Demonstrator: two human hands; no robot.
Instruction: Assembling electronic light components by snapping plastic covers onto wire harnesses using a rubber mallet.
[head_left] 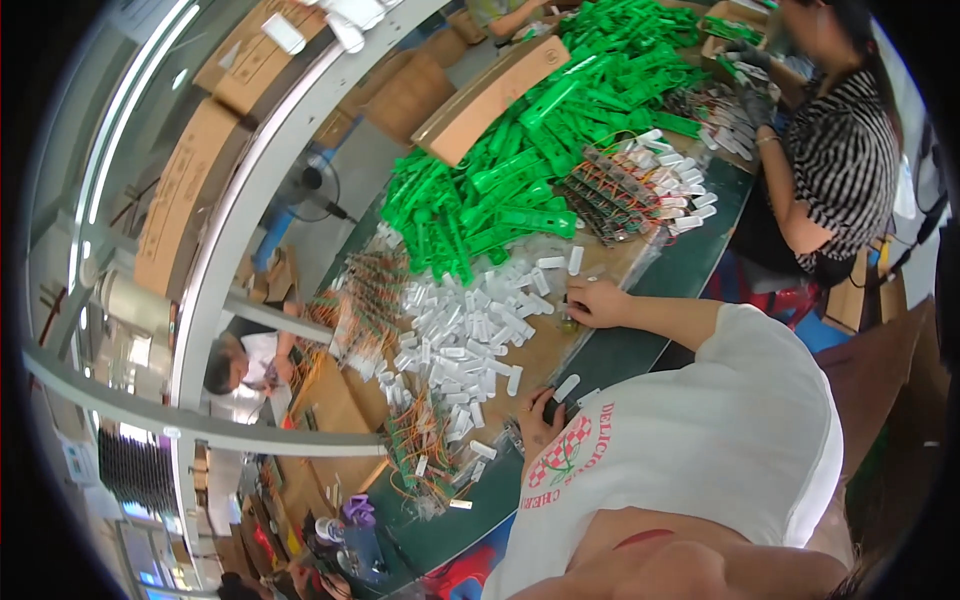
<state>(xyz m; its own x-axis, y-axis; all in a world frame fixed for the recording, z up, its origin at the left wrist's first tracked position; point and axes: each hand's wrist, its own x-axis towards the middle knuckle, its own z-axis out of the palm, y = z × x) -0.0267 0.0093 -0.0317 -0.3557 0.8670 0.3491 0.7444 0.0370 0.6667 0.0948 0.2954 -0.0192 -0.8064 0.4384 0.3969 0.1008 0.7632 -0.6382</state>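
Observation:
My right hand (pixel 597 303) rests on the brown work board (pixel 545 355), fingers curled over a small clear-yellowish part (pixel 570 322) at the edge of a heap of small white plastic pieces (pixel 465 330). My left hand (pixel 538 418) lies nearer my white shirt, closed around a small dark object (pixel 552 408). One white piece (pixel 566 387) lies just beside it. What exactly either hand holds is too small to make out.
A big pile of green plastic housings (pixel 520 150) and a cluster of circuit boards (pixel 615 195) lie farther along the table. Wired parts (pixel 425 455) lie near my left hand. A person in a striped top (pixel 840 150) works at the table, another person (pixel 235 365) sits across. A long cardboard box (pixel 490 95) lies by the green pile.

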